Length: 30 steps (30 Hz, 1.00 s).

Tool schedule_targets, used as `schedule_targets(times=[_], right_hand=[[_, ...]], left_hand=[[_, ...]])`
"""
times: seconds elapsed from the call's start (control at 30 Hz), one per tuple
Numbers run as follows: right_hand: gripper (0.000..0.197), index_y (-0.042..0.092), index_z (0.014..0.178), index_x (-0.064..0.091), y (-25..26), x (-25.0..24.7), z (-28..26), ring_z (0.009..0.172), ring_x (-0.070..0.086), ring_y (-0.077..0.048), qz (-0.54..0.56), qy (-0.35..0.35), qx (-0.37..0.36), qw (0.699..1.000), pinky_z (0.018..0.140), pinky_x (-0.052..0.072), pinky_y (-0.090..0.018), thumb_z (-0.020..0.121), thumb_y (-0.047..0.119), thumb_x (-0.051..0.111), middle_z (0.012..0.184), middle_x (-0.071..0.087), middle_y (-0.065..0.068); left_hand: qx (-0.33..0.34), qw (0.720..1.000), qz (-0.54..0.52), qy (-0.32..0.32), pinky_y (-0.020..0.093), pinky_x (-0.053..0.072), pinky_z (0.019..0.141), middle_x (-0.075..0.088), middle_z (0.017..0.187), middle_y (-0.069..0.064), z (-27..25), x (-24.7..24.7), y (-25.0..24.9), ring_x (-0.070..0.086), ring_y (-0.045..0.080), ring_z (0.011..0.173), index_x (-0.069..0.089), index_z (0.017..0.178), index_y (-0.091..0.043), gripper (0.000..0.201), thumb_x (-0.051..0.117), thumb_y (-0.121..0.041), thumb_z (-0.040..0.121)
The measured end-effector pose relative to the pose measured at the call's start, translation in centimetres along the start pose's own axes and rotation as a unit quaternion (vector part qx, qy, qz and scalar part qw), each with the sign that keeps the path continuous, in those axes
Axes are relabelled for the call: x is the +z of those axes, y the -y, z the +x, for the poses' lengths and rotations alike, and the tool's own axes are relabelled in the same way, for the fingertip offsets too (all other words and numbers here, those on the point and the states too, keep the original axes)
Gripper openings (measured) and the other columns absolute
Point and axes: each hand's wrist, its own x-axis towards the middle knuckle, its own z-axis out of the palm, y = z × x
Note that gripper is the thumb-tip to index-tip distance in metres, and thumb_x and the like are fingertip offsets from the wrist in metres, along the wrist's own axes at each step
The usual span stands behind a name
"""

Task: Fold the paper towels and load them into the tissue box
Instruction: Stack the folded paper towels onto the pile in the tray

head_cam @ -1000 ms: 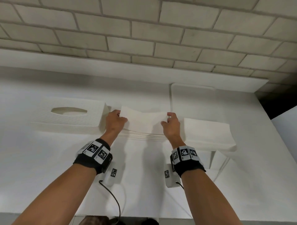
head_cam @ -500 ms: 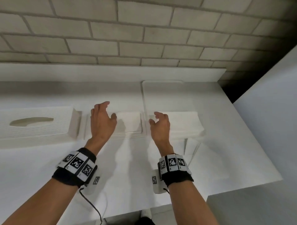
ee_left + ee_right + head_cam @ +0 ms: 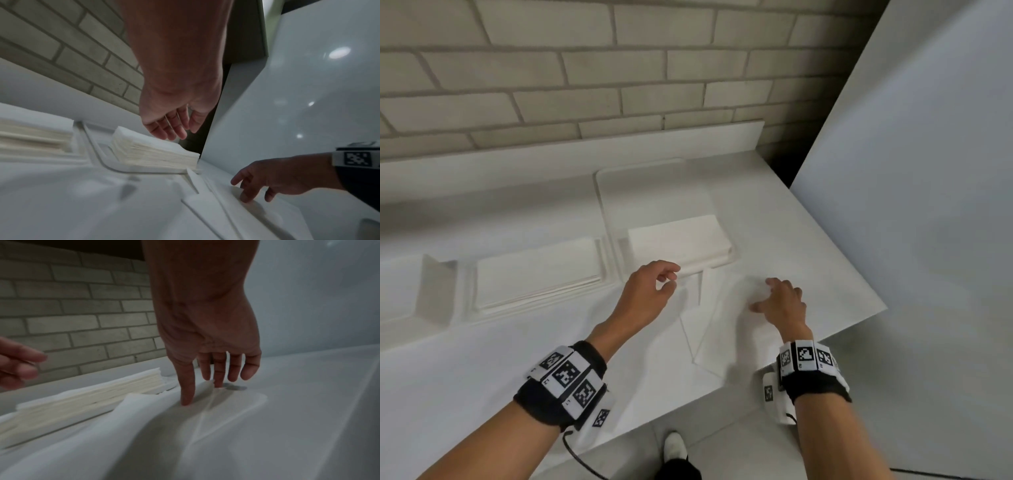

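Observation:
A loose paper towel sheet (image 3: 722,329) lies flat near the table's right front edge. My right hand (image 3: 767,294) is on it, thumb and straight fingertips (image 3: 188,400) pressing the sheet (image 3: 185,426) down. My left hand (image 3: 667,277) hovers just left of it with loosely curled fingers (image 3: 176,129) and holds nothing. Behind the hands, a stack of unfolded towels (image 3: 678,240) sits on a white tray (image 3: 654,192). To the left, a folded stack (image 3: 537,270) lies in a shallow base. The tissue box cover (image 3: 434,291) is at the far left, mostly cut off.
A tall white panel (image 3: 911,171) stands close on the right, past the table corner (image 3: 883,306). A brick wall (image 3: 585,68) and a low white ledge (image 3: 585,154) close off the back. Tiled floor and a shoe (image 3: 674,445) show below the front edge.
Both hands let go of the towel on the folded stack and moved right. The right hand came down onto the loose sheet. The head view swung right.

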Motion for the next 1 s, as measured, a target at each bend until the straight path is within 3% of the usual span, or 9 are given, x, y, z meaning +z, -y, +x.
schedule_targets(times=[0.13,0.27,0.37,0.47,0.63,0.7,0.8,0.87,1.0], right_hand=[[0.062,0.021,0.137,0.05,-0.3,0.5,0.6,0.13,0.039,-0.029,-0.008,0.001,-0.017,1.0,0.101,0.036,-0.044,0.08,0.024,0.075,0.133,0.054,-0.006],[0.047,0.014,0.126,0.059,-0.5,0.7,0.6,0.122,0.041,-0.03,-0.001,-0.022,-0.041,0.999,0.094,0.037,-0.04,0.081,0.02,0.072,0.126,0.054,-0.008],[0.031,0.01,0.11,0.066,-0.3,0.2,0.3,0.106,0.056,-0.03,0.119,-0.034,-0.07,0.99,0.081,0.044,-0.034,0.081,0.016,0.069,0.105,0.064,-0.008],[0.022,0.005,0.098,0.068,0.3,-1.2,-0.4,0.08,0.062,-0.025,0.296,0.01,-0.108,0.949,0.067,0.047,-0.031,0.077,0.009,0.075,0.085,0.066,-0.007],[0.016,0.008,0.09,0.068,1.9,-3.2,-2.2,0.076,0.065,-0.025,0.437,0.112,-0.145,0.88,0.071,0.051,-0.037,0.077,0.008,0.077,0.085,0.07,-0.009],[0.016,0.01,0.089,0.069,2.3,-3.1,-2.5,0.08,0.067,-0.028,0.464,0.134,-0.146,0.863,0.076,0.053,-0.04,0.076,0.008,0.078,0.089,0.071,-0.013],[0.016,0.01,0.094,0.069,2.1,-3.0,-2.6,0.08,0.068,-0.025,0.476,0.126,-0.135,0.86,0.076,0.052,-0.039,0.08,0.011,0.077,0.091,0.073,-0.011],[0.02,0.011,0.1,0.07,1.4,-3.0,-2.6,0.081,0.066,-0.019,0.487,0.112,-0.124,0.857,0.076,0.049,-0.039,0.082,0.017,0.075,0.087,0.073,-0.004],[0.021,0.017,0.104,0.072,0.8,-2.8,-3.0,0.084,0.064,-0.015,0.517,0.119,-0.106,0.841,0.081,0.049,-0.037,0.084,0.02,0.073,0.085,0.072,0.005]], left_hand=[[-0.032,0.999,-0.017,-0.008,0.014,0.041,0.079,0.065,0.105,-0.006,-0.6,0.5,0.9,0.059,0.012,0.1,0.066,0.111,-0.02,0.025,0.059,-0.008,0.091],[-0.044,0.999,-0.015,-0.019,0.022,0.047,0.085,0.063,0.11,-0.007,-1.0,0.7,1.5,0.059,0.011,0.1,0.065,0.105,-0.026,0.024,0.061,-0.008,0.09],[-0.054,0.998,-0.034,-0.018,0.017,0.045,0.081,0.064,0.11,-0.008,-1.1,0.9,1.5,0.06,0.011,0.1,0.065,0.102,-0.028,0.022,0.062,-0.009,0.089],[-0.066,0.995,-0.078,-0.013,0.026,0.05,0.091,0.064,0.113,-0.006,-1.1,1.5,0.7,0.06,0.012,0.106,0.064,0.109,-0.024,0.024,0.067,-0.014,0.088],[-0.119,0.972,-0.185,0.077,0.029,0.05,0.093,0.06,0.119,-0.012,-0.3,3.3,-2.3,0.06,0.007,0.108,0.047,0.132,-0.029,0.066,0.08,-0.035,0.075],[-0.131,0.968,-0.195,0.091,0.034,0.056,0.088,0.068,0.113,-0.007,0.0,3.9,-3.2,0.067,0.014,0.102,0.056,0.125,-0.022,0.053,0.078,-0.029,0.078],[-0.14,0.963,-0.224,0.061,0.028,0.056,0.073,0.075,0.094,-0.004,0.1,3.9,-3.7,0.071,0.022,0.09,0.07,0.098,-0.02,0.018,0.073,-0.013,0.082],[-0.155,0.95,-0.271,0.033,0.03,0.057,0.074,0.076,0.095,0.0,0.1,3.0,-3.3,0.073,0.023,0.089,0.073,0.093,-0.018,0.014,0.074,-0.01,0.081],[-0.161,0.931,-0.329,-0.006,0.038,0.057,0.084,0.076,0.103,0.004,-0.1,1.1,-2.5,0.073,0.023,0.094,0.071,0.101,-0.015,0.02,0.074,-0.009,0.082]])
